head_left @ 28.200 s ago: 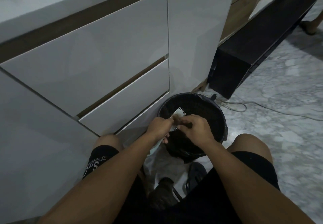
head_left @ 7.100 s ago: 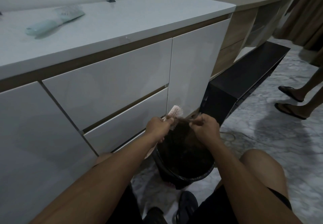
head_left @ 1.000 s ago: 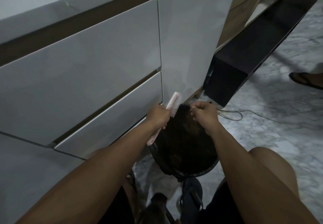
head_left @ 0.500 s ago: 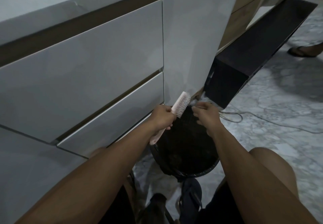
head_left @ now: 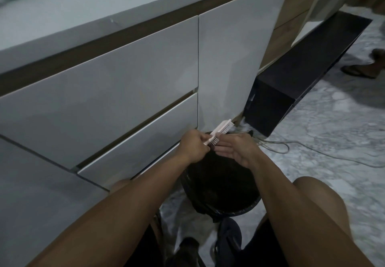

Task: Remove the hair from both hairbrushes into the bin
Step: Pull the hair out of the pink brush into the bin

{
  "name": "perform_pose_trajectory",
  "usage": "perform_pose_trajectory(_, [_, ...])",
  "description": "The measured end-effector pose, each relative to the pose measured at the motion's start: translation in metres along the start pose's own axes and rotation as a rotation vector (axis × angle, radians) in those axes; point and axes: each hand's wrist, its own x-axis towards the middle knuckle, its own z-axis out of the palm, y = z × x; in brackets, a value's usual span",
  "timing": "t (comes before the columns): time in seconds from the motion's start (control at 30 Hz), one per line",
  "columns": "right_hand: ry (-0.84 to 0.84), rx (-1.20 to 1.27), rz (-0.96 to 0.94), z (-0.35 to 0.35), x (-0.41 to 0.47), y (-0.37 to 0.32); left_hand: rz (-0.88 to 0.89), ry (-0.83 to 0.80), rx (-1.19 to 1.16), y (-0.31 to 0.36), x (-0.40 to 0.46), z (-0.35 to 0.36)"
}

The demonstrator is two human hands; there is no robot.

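Your left hand point(head_left: 192, 145) is clenched around the handle of the pink hairbrush point(head_left: 221, 130), head angled up and away, bristles turned toward your right hand point(head_left: 233, 149). Both sit directly over the black bin point(head_left: 248, 206) on the floor, presumably so loosened hair drops straight in. Right hand lies flat against the lower bristles; whether it pinches any hair, I cannot tell.

White cabinet point(head_left: 125, 74), marble floor point(head_left: 333, 141)
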Motion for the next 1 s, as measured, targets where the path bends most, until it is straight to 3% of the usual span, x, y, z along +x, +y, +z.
perform_pose_trajectory(0.2, [0.153, 0.034, -0.02, 0.0, -0.005, -0.002, 0.094, 0.024, 0.067, 0.005, -0.006, 0.001])
perform_pose_trajectory(0.37, [0.379, 0.087, -0.051, -0.006, -0.008, -0.004, 0.097, 0.033, 0.05, 0.007, -0.009, -0.003])
perform_pose_trajectory(0.53, [0.341, 0.208, -0.136, -0.002, -0.018, -0.008, 0.142, -0.008, 0.049, 0.01, -0.02, -0.011])
perform_pose_trajectory(0.73, [0.597, 0.239, -0.148, 0.0, -0.026, -0.018, 0.146, -0.028, 0.051, 0.012, -0.03, -0.023])
perform_pose_trajectory(0.8, [0.583, 0.258, -0.147, -0.001, -0.025, -0.019, 0.12, -0.051, 0.012, 0.011, -0.033, -0.025])
perform_pose_trajectory(1.0, [0.35, 0.011, -0.284, 0.005, -0.035, -0.012, -0.015, -0.255, -0.209, 0.013, -0.043, -0.031])
